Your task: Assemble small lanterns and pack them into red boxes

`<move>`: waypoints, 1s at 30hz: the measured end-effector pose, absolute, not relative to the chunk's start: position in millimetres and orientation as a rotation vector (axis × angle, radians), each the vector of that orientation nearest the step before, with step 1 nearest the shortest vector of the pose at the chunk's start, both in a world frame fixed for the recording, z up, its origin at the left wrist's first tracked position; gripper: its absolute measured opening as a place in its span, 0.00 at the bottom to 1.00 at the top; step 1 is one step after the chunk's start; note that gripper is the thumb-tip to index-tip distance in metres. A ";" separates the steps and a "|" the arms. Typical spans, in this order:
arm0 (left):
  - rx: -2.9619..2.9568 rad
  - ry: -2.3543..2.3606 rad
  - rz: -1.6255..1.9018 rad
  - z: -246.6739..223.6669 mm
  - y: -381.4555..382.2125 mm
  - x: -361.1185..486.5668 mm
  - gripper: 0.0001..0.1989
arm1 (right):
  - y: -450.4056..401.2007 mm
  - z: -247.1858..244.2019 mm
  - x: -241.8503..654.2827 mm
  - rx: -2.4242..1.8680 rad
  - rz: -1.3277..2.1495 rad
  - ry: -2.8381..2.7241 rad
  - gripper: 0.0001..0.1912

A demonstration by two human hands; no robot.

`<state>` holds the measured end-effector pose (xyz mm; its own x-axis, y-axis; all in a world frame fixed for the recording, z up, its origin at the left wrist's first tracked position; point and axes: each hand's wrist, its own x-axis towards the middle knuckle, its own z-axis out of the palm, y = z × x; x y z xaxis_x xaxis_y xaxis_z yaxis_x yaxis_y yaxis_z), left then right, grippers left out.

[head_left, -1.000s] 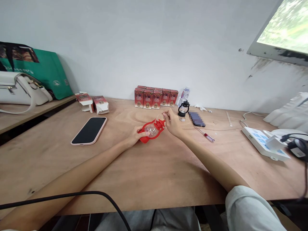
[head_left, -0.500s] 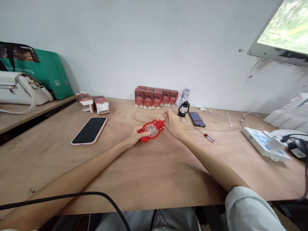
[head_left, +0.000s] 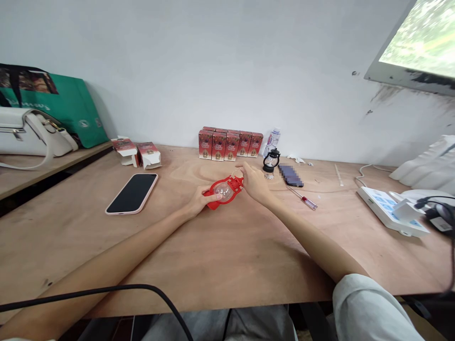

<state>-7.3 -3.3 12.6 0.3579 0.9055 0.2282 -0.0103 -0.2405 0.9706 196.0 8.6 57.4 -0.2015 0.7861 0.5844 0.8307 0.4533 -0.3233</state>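
Note:
A small red toy lantern with a clear round globe lies tilted between my hands, just above the tabletop. My left hand is closed around its base, thumb pressed on the globe. At the lantern's cap end, my right hand has its fingers bent at the thin wire handle. The index finger reaches over the wire, and the thumb is mostly hidden. Beyond the right hand, a matching black lantern stands upright. A screwdriver with a clear red handle lies to the right.
Several red printed boxes stand by the wall, next to a bottle. Two opened boxes and a phone lie left. A dark blurred-out phone-like object and a power strip are right. A black cable crosses the front.
My right index finger has lifted and straightened over the wire handle, where the fingers were pinched before. My left hand and the red lantern have hardly moved.

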 end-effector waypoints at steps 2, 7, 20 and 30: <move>1.558 0.831 1.076 14.6 -5.2 -6.7 0.14 | 6.9 61.5 197.2 -1.340 -0.032 -2.044 0.16; 1.537 0.858 1.055 18.7 -10.3 -4.4 0.16 | 3.2 71.7 202.4 -1.181 0.295 -2.139 0.13; 1.579 0.828 1.013 14.1 -6.1 -5.1 0.17 | 8.3 68.3 196.6 -0.950 1.260 -1.525 0.24; 1.556 0.848 1.007 13.3 -6.4 -5.5 0.17 | 7.6 67.2 191.4 -0.971 1.397 -1.393 0.24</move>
<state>-5.5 -6.4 13.3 0.3947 0.9019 0.1755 0.0195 -0.1991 0.9798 191.4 7.6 67.2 -0.2777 0.9583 0.0676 -0.0703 0.0499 -0.9963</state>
